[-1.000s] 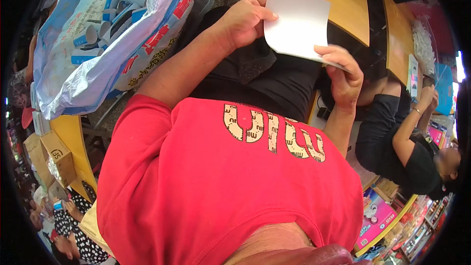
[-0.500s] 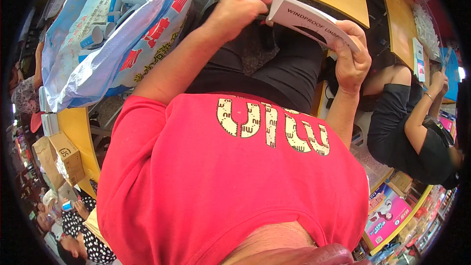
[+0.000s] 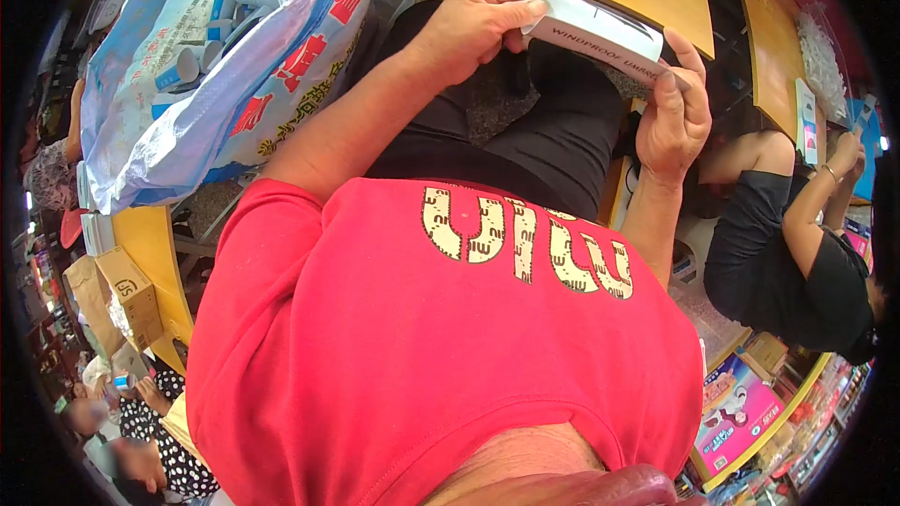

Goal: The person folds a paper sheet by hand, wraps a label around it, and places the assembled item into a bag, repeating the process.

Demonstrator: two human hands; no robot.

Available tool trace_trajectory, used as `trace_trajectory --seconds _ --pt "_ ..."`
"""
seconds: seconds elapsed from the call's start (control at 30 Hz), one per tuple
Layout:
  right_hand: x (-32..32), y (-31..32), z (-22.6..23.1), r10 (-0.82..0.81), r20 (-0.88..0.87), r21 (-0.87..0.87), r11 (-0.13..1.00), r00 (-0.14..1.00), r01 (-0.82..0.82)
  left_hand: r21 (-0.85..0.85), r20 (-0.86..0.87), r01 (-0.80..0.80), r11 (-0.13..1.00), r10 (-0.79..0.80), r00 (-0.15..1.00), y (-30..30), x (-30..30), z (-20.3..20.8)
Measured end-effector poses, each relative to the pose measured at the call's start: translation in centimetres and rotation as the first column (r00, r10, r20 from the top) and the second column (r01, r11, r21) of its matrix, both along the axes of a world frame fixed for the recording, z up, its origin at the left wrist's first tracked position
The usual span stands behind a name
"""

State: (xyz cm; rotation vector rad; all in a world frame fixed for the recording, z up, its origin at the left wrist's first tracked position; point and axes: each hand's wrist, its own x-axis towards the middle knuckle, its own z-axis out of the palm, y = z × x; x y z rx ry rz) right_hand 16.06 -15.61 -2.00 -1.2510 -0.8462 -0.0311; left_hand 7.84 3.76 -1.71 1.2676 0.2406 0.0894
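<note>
Turned since earlier, white card (image 3: 596, 30) is pinched by both hands (image 3: 472, 30) (image 3: 673, 124).

Upper ctr: white folded card (image 3: 602, 51), 1 line dk caps | ctr: red shirt (image 3: 412, 356), lg cream patterned letters | upper L: blue-white sack (image 3: 281, 98), red + yellow chars | lower L: brown carton (image 3: 136, 300), dk logo | lower R: pink-purple box (image 3: 739, 410), pale print

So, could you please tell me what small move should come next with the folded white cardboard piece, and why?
Perhaps the right hand could press along the long crease of the folded white cardboard piece: its upper face and lettered front face meet there at an angle, while the left hand pinches the opposite end.
</note>
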Motion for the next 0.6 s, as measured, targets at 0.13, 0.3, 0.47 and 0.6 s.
trace_trajectory --seconds 0.13,0.3,0.47,0.6 --pt "0.0 1.0 -0.6 -0.070 -0.261 0.036 0.996 0.963 0.082 0.200 0.265 -0.067 0.978 0.011 0.964 -0.2 0.2 -1.6" --pt "0.3 1.0 -1.4 -0.176 -0.349 -0.117 0.983 0.921 0.143 0.326 0.156 0.087 0.941 -0.144 0.977 -0.3 -0.5 -0.7" --pt "0.2 0.8 -1.9 -0.180 -0.398 -0.172 0.978 0.899 0.120 0.295 0.115 0.225 0.929 -0.268 0.956 -0.2 -0.9 0.0" --pt "0.2 0.9 -1.7 -0.171 -0.362 -0.189 0.976 0.916 0.107 0.212 -0.024 0.321 0.923 -0.324 0.946 0.7 -1.4 1.1"
